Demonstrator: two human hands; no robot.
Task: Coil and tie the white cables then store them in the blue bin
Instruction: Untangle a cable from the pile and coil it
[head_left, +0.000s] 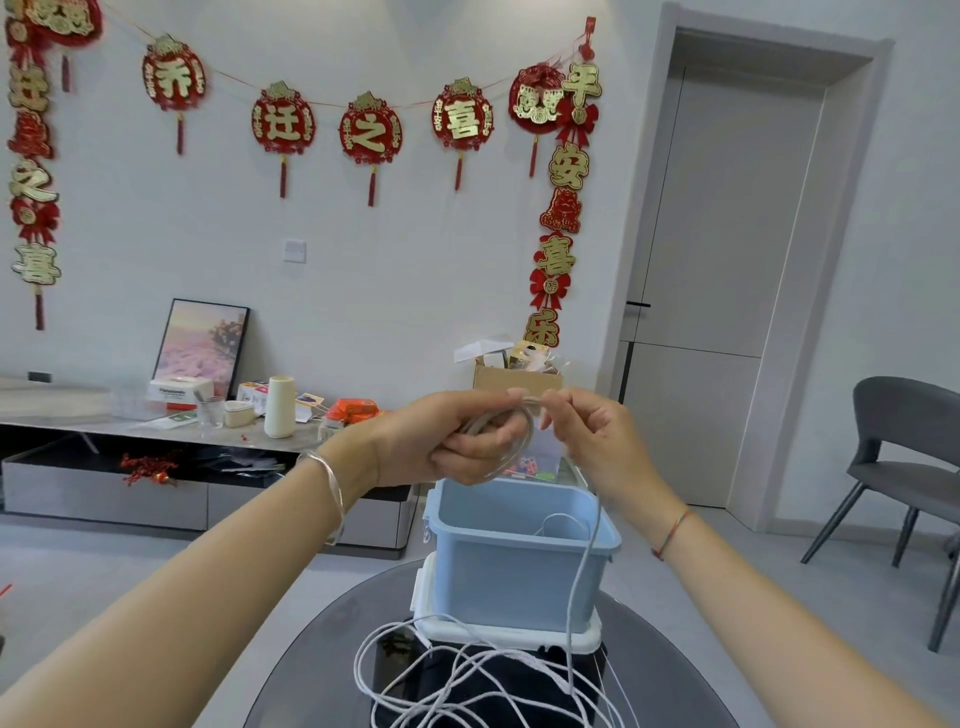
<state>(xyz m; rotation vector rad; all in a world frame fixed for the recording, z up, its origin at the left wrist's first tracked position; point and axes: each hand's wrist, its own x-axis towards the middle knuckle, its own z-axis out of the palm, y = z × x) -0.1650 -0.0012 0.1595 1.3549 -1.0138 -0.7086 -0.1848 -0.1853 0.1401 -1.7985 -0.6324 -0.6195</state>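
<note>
Hold: left hand, fingers curled round small coil of white cable, above bin.
Pinch: right hand, thumb and forefinger nipping cable at coil's top.
Lie: loops roughly upright; free length running straight down across bin's right side to tangle at table's near edge.
Advice: likely best laid in even loops, slack fed untwisted.

Above the blue bin, the left hand holds a cable coil; the right hand pinches its end.
</note>
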